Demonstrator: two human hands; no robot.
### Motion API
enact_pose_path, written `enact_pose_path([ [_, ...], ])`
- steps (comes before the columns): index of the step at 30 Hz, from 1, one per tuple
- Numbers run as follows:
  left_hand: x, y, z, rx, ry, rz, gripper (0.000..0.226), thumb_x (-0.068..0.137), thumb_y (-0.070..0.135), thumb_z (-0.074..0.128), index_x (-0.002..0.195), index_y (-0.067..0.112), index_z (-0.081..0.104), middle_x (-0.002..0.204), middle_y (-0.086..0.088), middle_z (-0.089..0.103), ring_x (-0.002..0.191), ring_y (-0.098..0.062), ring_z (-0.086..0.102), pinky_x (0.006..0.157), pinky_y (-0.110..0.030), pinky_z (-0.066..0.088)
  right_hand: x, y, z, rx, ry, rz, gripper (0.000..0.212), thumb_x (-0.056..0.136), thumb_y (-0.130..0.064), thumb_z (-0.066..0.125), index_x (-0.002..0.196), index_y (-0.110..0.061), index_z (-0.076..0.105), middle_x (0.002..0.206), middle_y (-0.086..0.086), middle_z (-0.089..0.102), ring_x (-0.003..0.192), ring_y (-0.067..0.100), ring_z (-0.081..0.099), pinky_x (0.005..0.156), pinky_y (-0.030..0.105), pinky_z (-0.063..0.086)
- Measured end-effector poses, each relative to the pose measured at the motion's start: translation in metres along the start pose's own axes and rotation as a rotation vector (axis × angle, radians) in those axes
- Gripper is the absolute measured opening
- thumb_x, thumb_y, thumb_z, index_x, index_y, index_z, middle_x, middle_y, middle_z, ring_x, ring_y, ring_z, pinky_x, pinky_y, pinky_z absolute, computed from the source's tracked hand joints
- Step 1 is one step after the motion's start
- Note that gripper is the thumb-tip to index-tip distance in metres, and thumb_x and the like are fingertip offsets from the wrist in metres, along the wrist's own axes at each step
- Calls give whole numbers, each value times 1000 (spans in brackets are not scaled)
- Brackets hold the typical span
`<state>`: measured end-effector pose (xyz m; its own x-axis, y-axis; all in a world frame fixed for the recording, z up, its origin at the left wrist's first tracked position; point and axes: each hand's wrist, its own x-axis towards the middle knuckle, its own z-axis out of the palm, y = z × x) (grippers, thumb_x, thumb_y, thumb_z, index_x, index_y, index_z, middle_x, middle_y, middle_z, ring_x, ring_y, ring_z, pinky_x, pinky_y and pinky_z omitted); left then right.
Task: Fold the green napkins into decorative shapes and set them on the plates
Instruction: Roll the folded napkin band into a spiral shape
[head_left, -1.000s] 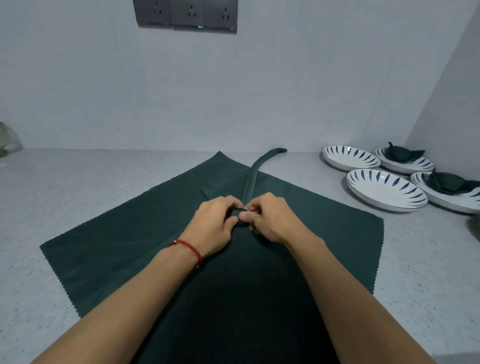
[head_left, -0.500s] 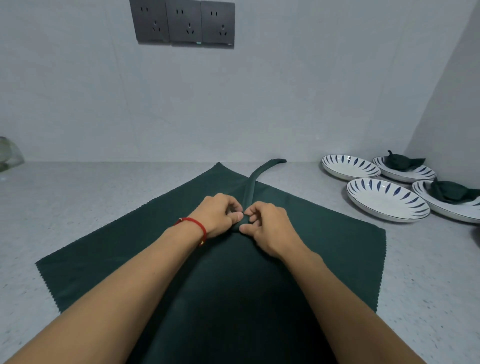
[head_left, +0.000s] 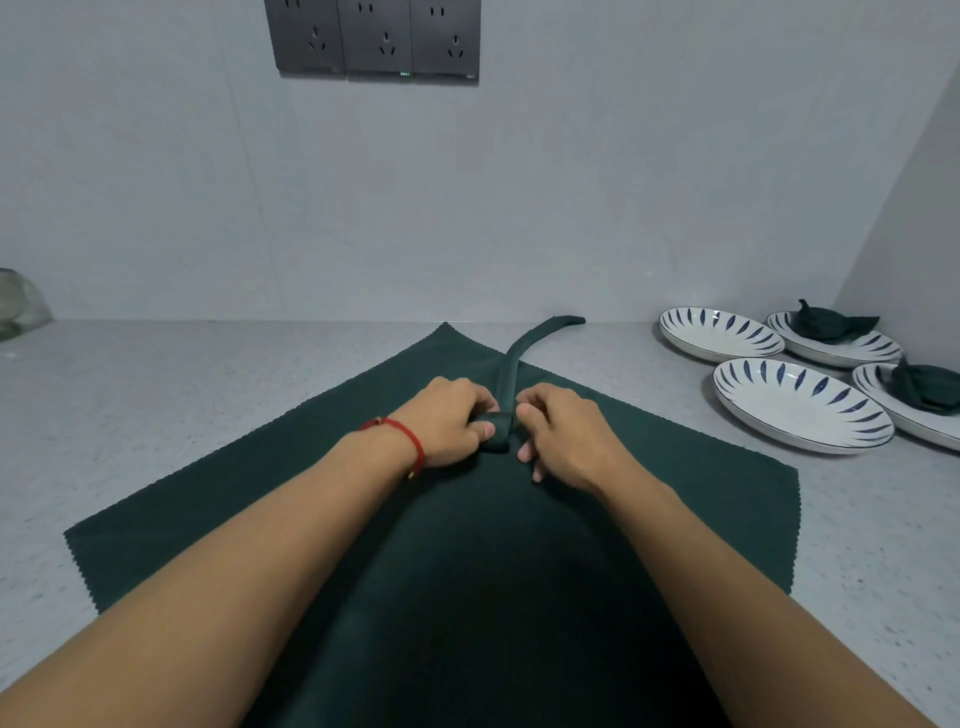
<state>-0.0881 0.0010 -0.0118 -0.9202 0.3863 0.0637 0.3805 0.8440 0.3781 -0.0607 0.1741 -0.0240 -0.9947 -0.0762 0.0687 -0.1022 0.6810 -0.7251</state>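
A large dark green napkin (head_left: 218, 519) lies spread flat on the grey counter. On top of it a second green napkin, rolled into a long thin strip (head_left: 511, 369), runs away toward the wall. My left hand (head_left: 447, 421) and my right hand (head_left: 563, 436) pinch the strip's near end, which is coiled into a small tight roll (head_left: 496, 428) between my fingertips. At the right stand several white plates with blue leaf marks: two bare ones (head_left: 719, 335) (head_left: 800, 405) and two holding folded green napkins (head_left: 826, 322) (head_left: 922, 387).
A wall with a row of dark power sockets (head_left: 374, 39) rises behind the counter. A side wall closes the right corner behind the plates. A clear plastic bag (head_left: 21, 304) sits at the far left edge.
The coil at the strip's near end has grown as my fingers roll it. My hands sit slightly further from me, and the view has tilted down a little.
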Motion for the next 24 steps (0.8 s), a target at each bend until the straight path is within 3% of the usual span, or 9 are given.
enact_pose_path([
  [2, 12, 4, -10, 36, -87, -18, 27, 97, 27, 59, 122, 20, 66, 114, -1, 69, 107, -20, 62, 86, -24, 43, 0, 3, 7, -45, 9, -69, 21, 100, -27, 57, 119, -19, 55, 96, 5, 68, 74, 19, 65, 80, 36, 56],
  [4, 22, 3, -17, 62, -168, -44, 27, 97, 28, 57, 121, 22, 68, 114, 0, 70, 108, -19, 62, 91, -25, 45, 3, 5, 13, -130, -3, -108, 39, 91, -29, 71, 124, -19, 53, 106, 2, 61, 90, 20, 61, 88, 37, 52],
  [7, 32, -2, -20, 22, -213, -66, 24, 97, 33, 57, 115, 25, 71, 110, 2, 72, 106, -19, 64, 94, -32, 51, 11, 5, 11, -215, 24, -145, 40, 91, -31, 72, 123, -16, 54, 108, 0, 57, 97, 20, 57, 90, 36, 48],
  [10, 33, -3, -12, 1, -62, -5, 27, 98, 30, 60, 122, 23, 68, 118, 1, 69, 114, -20, 61, 94, -29, 46, 24, 4, 0, -234, -52, -112, 28, 94, -34, 68, 112, -15, 60, 98, 1, 65, 88, 20, 59, 85, 36, 51],
  [13, 23, -6, 2, 81, 172, 195, 28, 92, 24, 66, 119, 31, 66, 116, 5, 63, 112, -19, 56, 96, -39, 47, 42, 1, -11, -227, -152, -46, 29, 96, -35, 66, 96, -6, 63, 88, 9, 74, 71, 19, 65, 83, 40, 57],
  [16, 17, -8, 11, 185, 204, 266, 39, 85, 29, 74, 123, 35, 62, 114, 10, 64, 113, -15, 52, 96, -38, 43, 61, -2, -20, -210, -271, 4, 39, 99, -36, 62, 100, 2, 67, 84, 10, 77, 65, 14, 66, 89, 38, 56],
  [19, 28, -4, 9, 177, 207, 200, 39, 85, 31, 75, 121, 29, 62, 113, 6, 64, 113, -19, 53, 97, -40, 42, 71, -1, -25, -208, -339, 22, 37, 102, -39, 55, 88, -7, 67, 79, 7, 77, 65, 15, 67, 86, 34, 56],
  [21, 40, 0, 4, 159, 150, 143, 39, 87, 32, 75, 124, 27, 63, 115, 2, 65, 114, -22, 54, 97, -39, 43, 70, 4, -27, -247, -235, -20, 33, 104, -35, 50, 83, -15, 65, 76, 4, 76, 64, 15, 69, 78, 31, 53],
  [24, 58, 0, -7, 63, 20, 56, 43, 87, 32, 74, 129, 24, 64, 122, -3, 66, 118, -23, 57, 95, -29, 44, 62, 11, -26, -215, 6, -148, 15, 100, -26, 55, 101, -20, 68, 82, -3, 72, 74, 11, 67, 76, 30, 51],
])
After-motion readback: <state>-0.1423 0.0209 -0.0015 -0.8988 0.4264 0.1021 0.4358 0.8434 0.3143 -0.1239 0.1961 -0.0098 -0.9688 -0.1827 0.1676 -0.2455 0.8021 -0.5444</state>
